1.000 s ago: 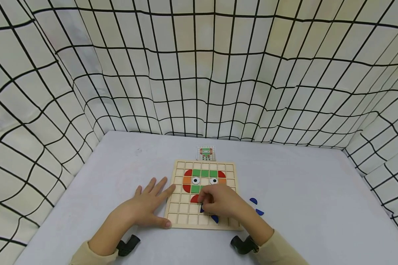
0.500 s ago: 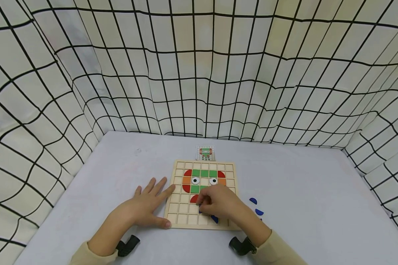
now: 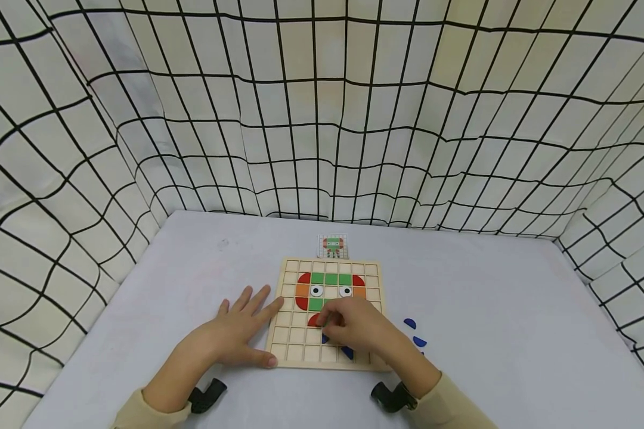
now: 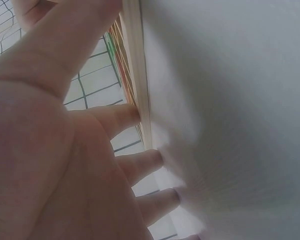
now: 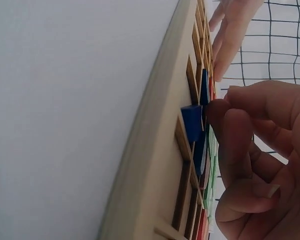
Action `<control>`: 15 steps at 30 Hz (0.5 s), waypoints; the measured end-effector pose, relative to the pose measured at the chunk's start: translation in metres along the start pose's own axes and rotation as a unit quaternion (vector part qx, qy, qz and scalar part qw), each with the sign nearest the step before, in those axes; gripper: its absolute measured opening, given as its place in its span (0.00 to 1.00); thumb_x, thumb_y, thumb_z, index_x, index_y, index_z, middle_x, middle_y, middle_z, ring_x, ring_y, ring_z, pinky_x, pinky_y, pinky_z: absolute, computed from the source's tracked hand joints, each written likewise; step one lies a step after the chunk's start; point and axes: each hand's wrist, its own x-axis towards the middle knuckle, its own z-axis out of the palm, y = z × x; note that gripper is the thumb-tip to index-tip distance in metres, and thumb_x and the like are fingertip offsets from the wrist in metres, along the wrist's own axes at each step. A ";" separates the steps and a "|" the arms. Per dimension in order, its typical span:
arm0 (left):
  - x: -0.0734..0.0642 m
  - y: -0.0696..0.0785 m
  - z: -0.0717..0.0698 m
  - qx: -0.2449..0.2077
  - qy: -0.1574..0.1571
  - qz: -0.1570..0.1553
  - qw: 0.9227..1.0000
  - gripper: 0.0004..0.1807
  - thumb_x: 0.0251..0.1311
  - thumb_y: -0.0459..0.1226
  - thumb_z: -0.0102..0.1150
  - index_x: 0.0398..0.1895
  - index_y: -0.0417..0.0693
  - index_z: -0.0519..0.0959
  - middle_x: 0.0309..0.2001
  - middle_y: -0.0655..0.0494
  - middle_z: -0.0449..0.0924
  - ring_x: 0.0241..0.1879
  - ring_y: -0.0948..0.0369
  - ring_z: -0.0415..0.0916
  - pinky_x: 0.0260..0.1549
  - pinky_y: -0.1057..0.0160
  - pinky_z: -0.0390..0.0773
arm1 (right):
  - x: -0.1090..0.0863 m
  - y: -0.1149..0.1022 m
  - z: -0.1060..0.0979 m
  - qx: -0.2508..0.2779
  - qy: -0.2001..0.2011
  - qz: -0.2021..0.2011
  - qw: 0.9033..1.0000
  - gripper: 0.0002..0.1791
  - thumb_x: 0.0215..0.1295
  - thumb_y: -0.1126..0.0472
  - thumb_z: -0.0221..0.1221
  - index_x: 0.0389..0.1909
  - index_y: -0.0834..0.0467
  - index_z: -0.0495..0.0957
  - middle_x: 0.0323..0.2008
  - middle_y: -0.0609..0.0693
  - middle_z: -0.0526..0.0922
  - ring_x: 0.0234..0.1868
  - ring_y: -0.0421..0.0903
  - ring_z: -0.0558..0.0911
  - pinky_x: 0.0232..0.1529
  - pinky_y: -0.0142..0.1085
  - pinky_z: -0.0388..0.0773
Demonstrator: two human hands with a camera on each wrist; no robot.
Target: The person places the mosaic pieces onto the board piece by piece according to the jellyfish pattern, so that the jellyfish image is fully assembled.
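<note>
In the head view a wooden grid board (image 3: pixel 296 353) bears flat coloured pieces: green squares (image 3: pixel 331 279), red rounded corners (image 3: pixel 304 278), orange squares and two eye discs (image 3: pixel 316 291). My left hand (image 3: pixel 236 336) lies spread at the board's left edge, fingertip and thumb touching the frame. Over the lower middle squares, my right hand (image 3: pixel 354 325) has thumb and fingers curled together, pinching at a small blue piece (image 3: pixel 325 338) mostly hidden below them. Another blue piece (image 3: pixel 347 352) lies askew across the grid; in the right wrist view a blue piece (image 5: pixel 191 120) stands tilted out of its square.
Blue half-discs (image 3: pixel 420 341) lie on the white table right of the board, one partly hidden by the right forearm. A small picture card (image 3: pixel 333 245) with a similar figure lies behind the board. Black netting (image 3: pixel 322 125) over white cloth surrounds the table.
My right hand has shifted slightly left, and the small blue piece below its fingertips has moved a little with it. The left hand stays in place.
</note>
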 end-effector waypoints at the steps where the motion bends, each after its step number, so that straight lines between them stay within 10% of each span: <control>1: 0.000 0.000 0.000 0.000 0.001 0.000 1.000 0.61 0.42 0.67 0.70 0.79 0.55 0.56 0.80 0.43 0.43 0.77 0.35 0.36 0.64 0.22 0.43 | 0.000 0.000 0.000 0.006 -0.001 0.000 1.000 0.04 0.63 0.63 0.64 0.35 0.50 0.84 0.22 0.39 0.80 0.24 0.36 0.77 0.26 0.30 0.75; 15: 0.001 0.001 0.000 0.003 -0.002 -0.005 1.000 0.62 0.41 0.66 0.71 0.79 0.55 0.56 0.80 0.43 0.43 0.77 0.35 0.36 0.64 0.22 0.42 | -0.011 0.018 -0.023 0.074 0.025 -0.005 0.997 0.06 0.66 0.60 0.61 0.41 0.49 0.85 0.33 0.39 0.82 0.32 0.42 0.78 0.35 0.35 0.78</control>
